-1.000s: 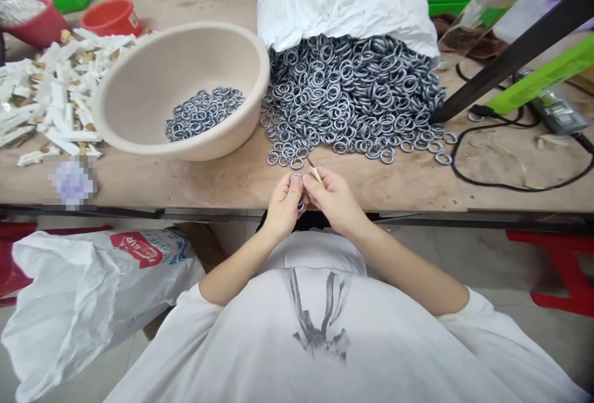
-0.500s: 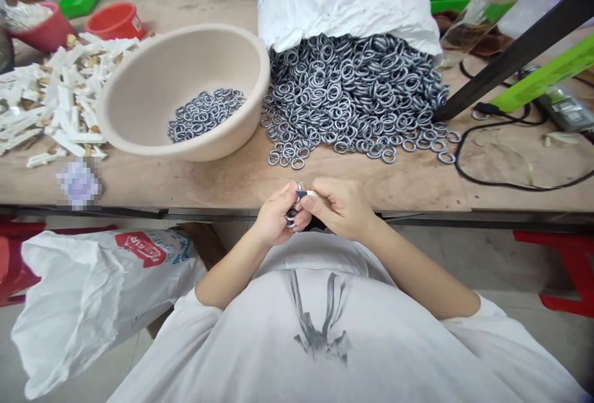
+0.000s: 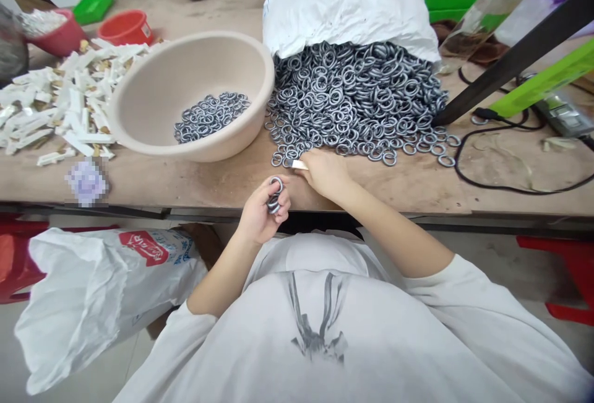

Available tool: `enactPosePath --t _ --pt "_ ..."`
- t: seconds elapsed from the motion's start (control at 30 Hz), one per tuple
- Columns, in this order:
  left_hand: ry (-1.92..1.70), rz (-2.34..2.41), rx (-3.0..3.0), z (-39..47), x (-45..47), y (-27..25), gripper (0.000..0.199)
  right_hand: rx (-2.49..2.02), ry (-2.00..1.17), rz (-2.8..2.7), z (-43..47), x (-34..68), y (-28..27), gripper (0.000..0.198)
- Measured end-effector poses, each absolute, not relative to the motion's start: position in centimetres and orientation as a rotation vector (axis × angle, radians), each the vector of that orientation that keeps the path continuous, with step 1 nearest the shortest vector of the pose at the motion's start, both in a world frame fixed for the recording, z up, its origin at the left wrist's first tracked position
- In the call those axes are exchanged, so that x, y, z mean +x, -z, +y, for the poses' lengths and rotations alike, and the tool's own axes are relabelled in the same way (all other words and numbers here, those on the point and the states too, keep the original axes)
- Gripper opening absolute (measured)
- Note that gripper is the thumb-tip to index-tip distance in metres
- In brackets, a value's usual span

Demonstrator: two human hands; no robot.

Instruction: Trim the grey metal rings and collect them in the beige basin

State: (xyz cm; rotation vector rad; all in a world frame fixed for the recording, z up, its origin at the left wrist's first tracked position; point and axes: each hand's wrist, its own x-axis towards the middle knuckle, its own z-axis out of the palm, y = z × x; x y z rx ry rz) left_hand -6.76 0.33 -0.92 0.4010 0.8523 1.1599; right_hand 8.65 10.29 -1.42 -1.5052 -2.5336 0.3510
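Observation:
Several grey rings (image 3: 275, 195) are gripped in my left hand (image 3: 262, 210), just over the table's front edge. My right hand (image 3: 325, 173) is closed round a small tool with a pale handle and a flat dark tip (image 3: 297, 164); its exact kind I cannot make out. That hand lies at the near edge of a large pile of grey rings (image 3: 352, 99), the tool's tip beside the loose rings there. Left of the pile stands a beige basin (image 3: 139, 81) with a smaller heap of rings (image 3: 211, 118) in it.
A white sack (image 3: 343, 13) lies behind the pile, rings spilling from its mouth. White plastic pieces (image 3: 69, 99) cover the table's left. A dark post (image 3: 510, 56), a green bar (image 3: 542, 78) and a black cable (image 3: 487, 183) are at right. Another sack (image 3: 93, 291) stands below the table.
My hands have parted. The right hand, with the tool, has moved forward to the pile's near edge; the left has drawn slightly left with its rings. The view has shifted a little.

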Motion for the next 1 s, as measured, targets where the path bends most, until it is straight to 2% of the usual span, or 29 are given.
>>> enactPosePath --t 0.07,0.1,0.2,0.27,0.33,0.43,0.57,0.67,0.8,1.0 --pt "-1.224 0.923 0.378 0.6 -7.0 1.2 0.025 -1.493 -0.466 -2.447 10.1 8.8 1.2 0.018" --pt "-1.263 0.969 0.407 0.8 -6.9 1.4 0.029 -1.432 -0.618 -2.363 9.9 8.9 1.0 0.019" --pt "-1.367 1.109 0.653 1.1 -5.9 2.5 0.039 -1.078 -1.309 -1.979 8.1 9.4 0.3 0.036" --pt "-1.373 1.132 0.826 1.1 -5.0 3.2 0.044 -0.871 -1.66 -1.696 6.5 9.2 -0.1 0.047" --pt "-1.361 1.103 0.911 1.1 -4.2 3.4 0.046 -0.821 -1.759 -1.486 5.2 8.8 -0.1 0.054" --pt "-1.326 1.035 0.856 1.1 -3.6 2.8 0.046 -0.909 -1.574 -1.443 4.5 9.0 0.2 0.057" --pt "-1.253 0.936 0.693 0.8 -3.8 1.3 0.048 -0.961 -1.006 -1.865 4.5 10.8 0.2 0.056" --pt "-1.216 0.885 0.638 0.7 -4.0 0.7 0.05 -0.915 -0.731 -2.121 4.1 11.5 -0.2 0.056" --pt "-1.192 0.867 0.588 0.5 -4.1 0.7 0.049 -0.936 -0.611 -2.197 3.6 11.4 -0.4 0.054" --pt "-1.018 0.741 0.734 -0.6 -4.4 0.9 0.049 -1.182 -0.655 -2.217 6.5 11.8 0.6 0.053"
